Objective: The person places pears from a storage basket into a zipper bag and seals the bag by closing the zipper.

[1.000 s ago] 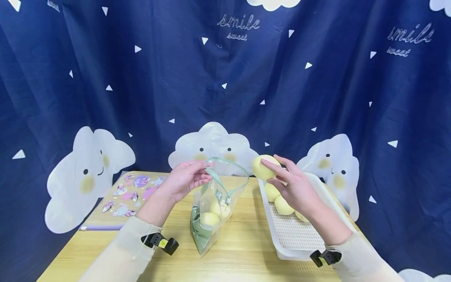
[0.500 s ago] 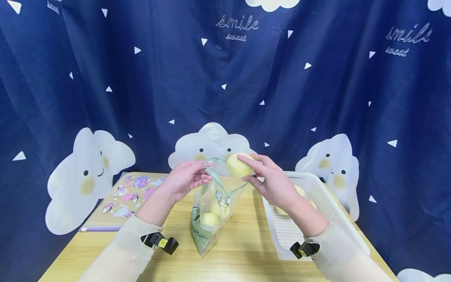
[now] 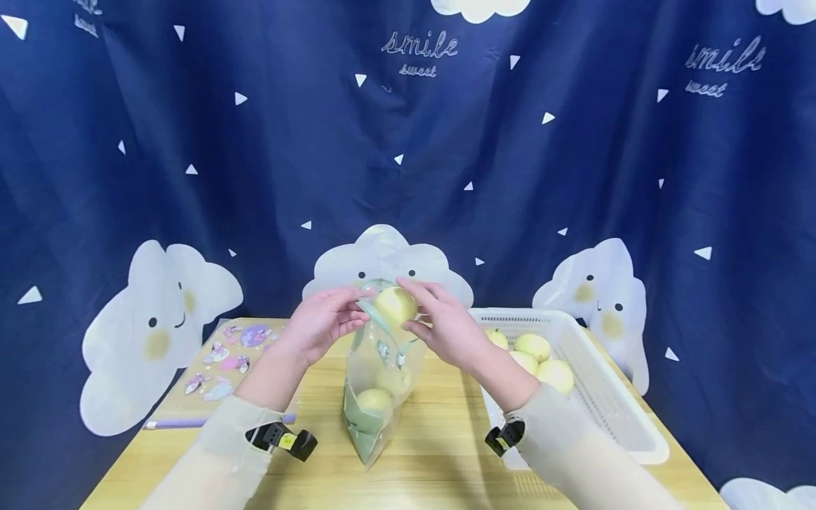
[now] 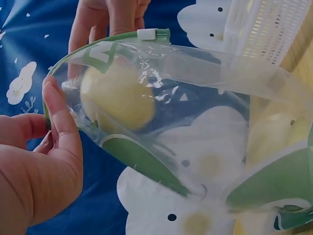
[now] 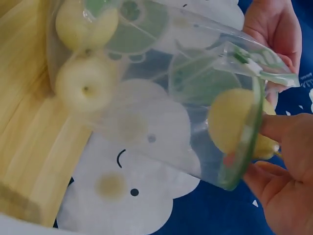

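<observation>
My left hand [image 3: 325, 322] pinches the green-edged rim of a clear zip bag [image 3: 382, 361] that stands on the table with its mouth upward. In the left wrist view, the thumb [image 4: 61, 117] of that hand lies against the rim. My right hand [image 3: 446, 322] holds a pale yellow pear [image 3: 397, 306] at the bag's mouth, and in the right wrist view the held pear [image 5: 232, 122] shows through the clear plastic, inside the rim. Lower in the bag lie two more pears [image 5: 85, 88], resting near its green-printed bottom.
A white perforated basket [image 3: 612, 404] with several pears [image 3: 554, 375] stands on the right of the wooden table [image 3: 440, 453]. On the left lies a flat zip pouch [image 3: 223, 361] with cartoon prints and a purple slider edge. A dark blue curtain [image 3: 319, 142] hangs behind.
My right hand has carried the pear leftward from above the basket into the bag's mouth. The left hand keeps its pinch on the bag rim.
</observation>
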Demonstrator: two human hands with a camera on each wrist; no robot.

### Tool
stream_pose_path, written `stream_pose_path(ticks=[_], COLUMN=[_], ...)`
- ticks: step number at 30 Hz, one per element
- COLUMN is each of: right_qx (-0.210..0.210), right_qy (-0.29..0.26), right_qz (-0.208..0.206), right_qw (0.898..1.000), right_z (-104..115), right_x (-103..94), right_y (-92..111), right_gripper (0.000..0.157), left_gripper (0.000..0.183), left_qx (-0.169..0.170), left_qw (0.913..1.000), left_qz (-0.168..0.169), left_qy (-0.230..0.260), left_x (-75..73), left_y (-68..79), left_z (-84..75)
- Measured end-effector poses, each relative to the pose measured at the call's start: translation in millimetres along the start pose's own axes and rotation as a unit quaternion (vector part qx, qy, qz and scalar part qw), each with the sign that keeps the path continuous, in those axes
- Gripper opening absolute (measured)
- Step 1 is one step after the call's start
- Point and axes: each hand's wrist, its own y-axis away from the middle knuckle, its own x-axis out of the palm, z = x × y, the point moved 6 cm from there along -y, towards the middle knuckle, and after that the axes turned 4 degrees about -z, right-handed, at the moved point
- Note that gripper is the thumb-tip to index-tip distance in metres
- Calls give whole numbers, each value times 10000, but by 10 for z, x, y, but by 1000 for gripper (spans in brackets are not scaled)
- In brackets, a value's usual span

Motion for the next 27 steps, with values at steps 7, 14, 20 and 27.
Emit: stream_pose_path(ticks=[7, 14, 20, 27], right_qx=[610, 777, 1553, 2404], right_qy=[-496, -160, 258, 649], right_qz=[-17, -550, -552, -85], right_qw=[9969, 9953, 9860, 9685], right_z=[-47, -419, -1012, -1556], right_x=[-45, -484, -786, -851], right_y=[-37, 119, 304, 530], right_gripper=[60, 54, 54, 59], left_gripper=[30, 25, 23, 24], left_qx=[49, 2, -14, -73], left_qw=[9999, 9998, 9998, 9997], left_qz=[-76, -77, 45, 157], left_qy=[118, 162, 186, 192], left_x=[-68, -43, 14, 61], left_y=[36, 6, 2, -1], left_z=[-11, 35, 37, 63])
